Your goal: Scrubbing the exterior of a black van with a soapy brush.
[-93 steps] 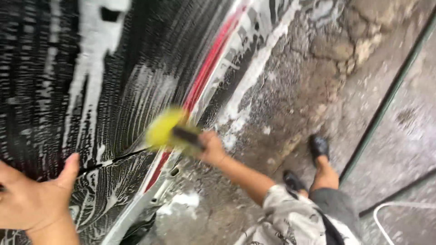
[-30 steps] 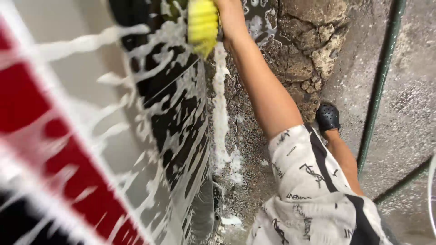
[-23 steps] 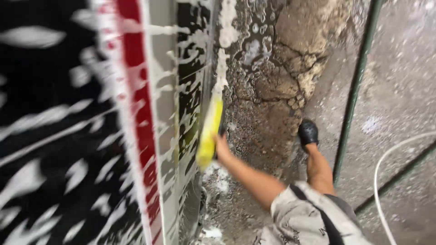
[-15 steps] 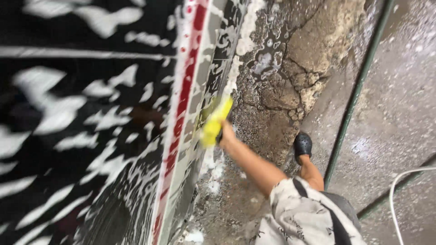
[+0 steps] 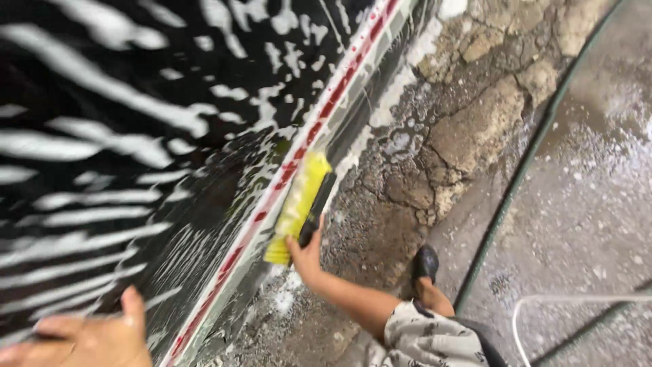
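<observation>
My right hand (image 5: pixel 307 253) grips the dark handle of a yellow scrubbing brush (image 5: pixel 297 206) and presses it against the lower edge of a black car body panel (image 5: pixel 136 136) covered in white soap streaks. The brush lies along the red and white stripe (image 5: pixel 319 122) at the panel's bottom. My left hand (image 5: pixel 88 336) rests flat on the soapy panel at the lower left, fingers spread and thumb up, holding nothing.
Cracked wet concrete ground (image 5: pixel 441 143) with foam puddles lies beside the car. A dark green hose (image 5: pixel 523 163) runs diagonally across the ground, and a white hose (image 5: pixel 577 299) curves at the lower right. My black shoe (image 5: pixel 426 261) stands near the green hose.
The brush has swept down and back along the panel's lower edge as my view swung. My left hand has come back into view on the panel.
</observation>
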